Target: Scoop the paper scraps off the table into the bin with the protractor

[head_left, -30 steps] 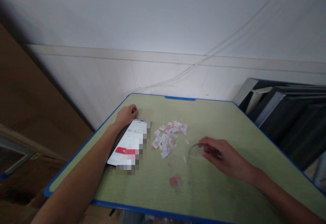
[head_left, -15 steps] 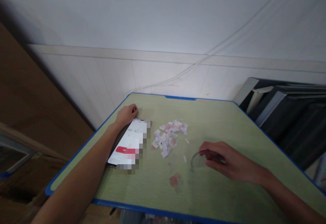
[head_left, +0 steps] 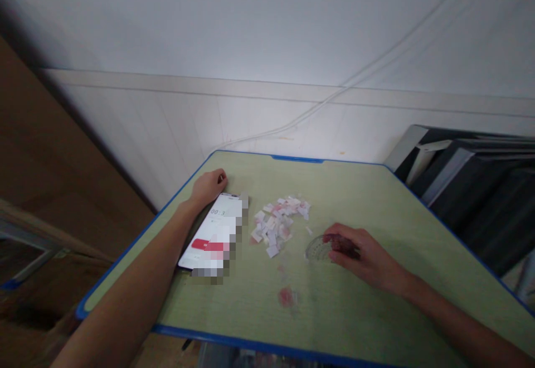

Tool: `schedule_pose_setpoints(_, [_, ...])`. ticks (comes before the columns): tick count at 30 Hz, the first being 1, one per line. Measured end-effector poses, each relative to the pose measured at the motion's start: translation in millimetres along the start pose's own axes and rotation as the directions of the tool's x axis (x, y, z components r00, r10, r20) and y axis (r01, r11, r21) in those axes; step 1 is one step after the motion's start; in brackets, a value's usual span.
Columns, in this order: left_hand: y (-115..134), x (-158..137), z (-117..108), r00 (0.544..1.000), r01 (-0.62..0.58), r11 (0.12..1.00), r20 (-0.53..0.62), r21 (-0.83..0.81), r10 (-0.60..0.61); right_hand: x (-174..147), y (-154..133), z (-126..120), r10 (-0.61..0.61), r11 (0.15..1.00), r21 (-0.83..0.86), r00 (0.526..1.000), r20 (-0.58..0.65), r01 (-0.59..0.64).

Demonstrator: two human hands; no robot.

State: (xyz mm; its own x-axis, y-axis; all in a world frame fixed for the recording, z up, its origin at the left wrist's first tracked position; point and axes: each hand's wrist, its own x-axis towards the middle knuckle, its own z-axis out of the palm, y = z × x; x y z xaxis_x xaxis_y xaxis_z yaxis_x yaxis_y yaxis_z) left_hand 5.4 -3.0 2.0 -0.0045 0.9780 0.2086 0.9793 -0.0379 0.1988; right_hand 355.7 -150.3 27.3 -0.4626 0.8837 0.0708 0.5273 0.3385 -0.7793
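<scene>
My right hand (head_left: 355,248) holds a clear plastic protractor (head_left: 316,250) between thumb and fingers, low over the right-middle of the table. The protractor's curved edge faces left; its right part is hidden by the hand. Left of it lies a loose heap of small white and pinkish paper scraps (head_left: 273,223). A reddish clear piece (head_left: 286,296) rests nearer the front edge; its kind is unclear. My left hand (head_left: 210,184) is curled closed on the table's far left, just beyond a phone (head_left: 204,245). The phone shows a timer, and its right side is pixelated.
The pale green table (head_left: 251,312) has a blue rim and stands against a white wall (head_left: 267,117). A cable (head_left: 288,128) runs along that wall. Dark folders or panels (head_left: 472,189) lean at the right. A brown wooden panel (head_left: 62,134) stands at the left.
My right hand has moved slightly left and away from me with the protractor. The protractor's edge has reached the spot where a small white slip lay. My left hand stays in place.
</scene>
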Motion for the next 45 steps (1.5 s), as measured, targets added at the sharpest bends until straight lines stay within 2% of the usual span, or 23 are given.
schedule_pose_setpoints(3, [0.8,-0.1,-0.2,1.0,0.003,1.0,0.001,-0.007,-0.003,1.2,4.3,-1.3,-0.006,0.998,-0.067,0.994,-0.109,-0.001])
schedule_pose_setpoints(6, [1.3,-0.2,-0.4,1.0,0.008,1.0,0.001,-0.013,-0.008,3.0,7.0,4.0,-0.024,0.999,-0.044,0.974,-0.225,0.014])
schedule_pose_setpoints(11, [1.8,-0.1,-0.6,1.0,0.012,1.0,0.011,-0.015,-0.012,15.2,8.4,18.6,-0.008,0.999,0.039,0.954,-0.298,0.021])
schedule_pose_setpoints(14, [2.4,-0.4,-1.0,1.0,0.018,1.0,0.022,-0.006,-0.018,22.6,9.4,21.8,0.012,0.999,0.042,0.963,-0.27,-0.001])
schedule_pose_setpoints(19, [2.2,-0.9,-0.5,1.0,0.025,1.0,0.01,-0.007,-0.025,22.1,10.8,19.7,0.009,0.994,0.112,0.993,-0.119,0.004])
schedule_pose_setpoints(22, [1.3,-0.7,0.3,1.0,0.017,1.0,0.006,-0.009,-0.017,18.5,10.8,20.8,0.026,0.987,0.164,0.988,-0.151,-0.001])
schedule_pose_setpoints(28, [0.3,-0.1,0.7,1.0,0.008,1.0,0.007,-0.003,-0.008,13.1,10.5,27.1,0.025,0.987,0.162,0.996,-0.085,-0.011])
schedule_pose_setpoints(34, [-0.6,0.4,1.7,1.0,0.007,1.0,0.003,-0.001,-0.007,12.3,9.4,26.5,0.023,0.991,0.136,0.996,-0.085,-0.011])
schedule_pose_setpoints(40, [0.0,-0.3,0.7,1.0,0.01,1.0,0.01,-0.006,-0.01,13.5,12.6,25.9,0.049,0.99,0.141,0.989,-0.141,-0.029])
schedule_pose_setpoints(45, [1.4,-0.6,-0.9,1.0,0.022,1.0,0.021,0.018,-0.023,8.7,7.7,26.8,0.009,0.993,0.115,1.0,0.009,-0.01])
